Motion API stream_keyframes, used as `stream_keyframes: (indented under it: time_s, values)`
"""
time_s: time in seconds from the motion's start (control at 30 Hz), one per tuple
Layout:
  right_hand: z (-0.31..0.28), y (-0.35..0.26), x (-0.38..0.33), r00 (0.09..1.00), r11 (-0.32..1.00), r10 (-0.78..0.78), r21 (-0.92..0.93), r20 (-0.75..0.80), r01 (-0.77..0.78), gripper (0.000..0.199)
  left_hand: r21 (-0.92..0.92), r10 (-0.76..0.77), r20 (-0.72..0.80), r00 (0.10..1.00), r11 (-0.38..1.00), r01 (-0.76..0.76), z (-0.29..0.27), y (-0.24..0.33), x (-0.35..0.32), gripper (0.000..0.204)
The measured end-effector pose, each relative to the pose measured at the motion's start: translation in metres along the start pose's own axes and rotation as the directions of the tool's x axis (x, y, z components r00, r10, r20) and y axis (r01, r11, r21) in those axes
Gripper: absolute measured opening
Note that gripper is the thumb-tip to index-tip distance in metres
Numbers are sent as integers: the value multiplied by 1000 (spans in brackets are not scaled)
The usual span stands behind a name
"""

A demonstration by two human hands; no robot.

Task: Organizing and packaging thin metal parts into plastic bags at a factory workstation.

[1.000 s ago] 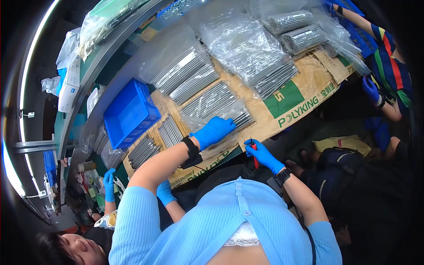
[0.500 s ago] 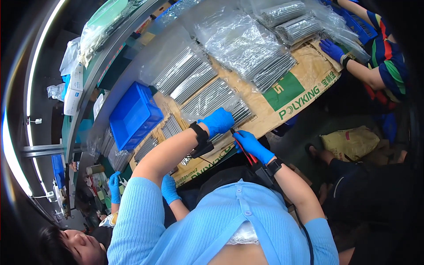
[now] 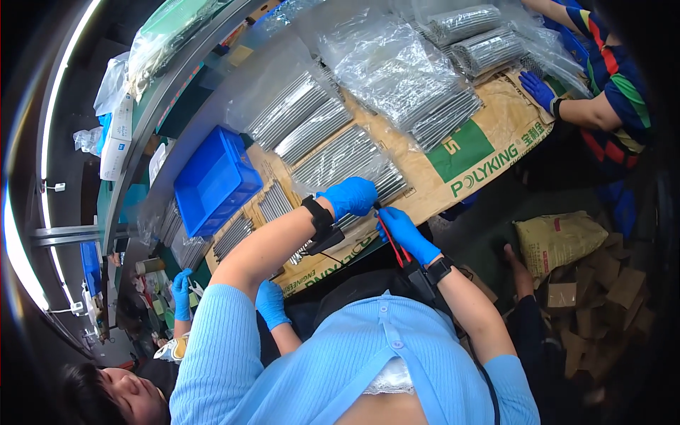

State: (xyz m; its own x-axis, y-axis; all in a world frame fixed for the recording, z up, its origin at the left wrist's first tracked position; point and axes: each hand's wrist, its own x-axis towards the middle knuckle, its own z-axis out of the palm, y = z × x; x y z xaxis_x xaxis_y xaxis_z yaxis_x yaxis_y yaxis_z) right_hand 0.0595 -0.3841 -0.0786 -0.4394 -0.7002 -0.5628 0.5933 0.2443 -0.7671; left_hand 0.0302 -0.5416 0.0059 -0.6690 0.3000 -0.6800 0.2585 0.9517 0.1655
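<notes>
Red-handled tool [image 3: 392, 241] is held in the right hand [image 3: 407, 235], just beyond the near edge of the paper-covered tabletop [image 3: 425, 190]; its handles are enclosed by the blue-gloved fingers, and its dark tip is pointed up toward the left hand. That left hand [image 3: 350, 197], also gloved in blue, is held with its fingers curled over the near end of a row of silvery rods [image 3: 340, 161]; whether anything is pinched in its grip cannot be told, as the fingertips are hidden. Both wrists are banded in black. The row is partly covered by clear plastic, and more rods [image 3: 294, 110] are laid behind it. At the left, a blue bin [image 3: 216, 177] is set beside shorter, darker rods [image 3: 234, 237]. At the far right, a co-worker's gloved hand [image 3: 538, 92] is rested near plastic-wrapped bundles [image 3: 489, 51]. Below, on the floor, a yellowish sack [image 3: 559, 241] is seen beside scattered cardboard pieces [image 3: 602, 290].
</notes>
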Motion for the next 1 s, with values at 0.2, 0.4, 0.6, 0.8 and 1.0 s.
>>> stream_keyframes:
  time_s: [0.2,0.4,0.6,0.8,1.0]
  values:
    - [2,11,14,999,999,-40,-29,31,40,29,27,89,0,996,996,-89,9,-19,7,16]
    - [-2,-14,23,957,890,139,-456,253,-9,29,47,119,54,991,991,-122,20,-34,9,16]
    - [-34,-35,2,906,787,165,-605,391,117,29,-158,42,-269,962,984,-87,-137,-106,-59,20]
    - [-105,-141,11,932,753,-330,-554,151,356,31,-506,-458,-833,310,858,-92,-116,-147,-127,24]
    - [-118,-106,76,745,601,-667,-607,-22,521,35,-944,-923,-276,267,210,-253,90,-113,-97,64]
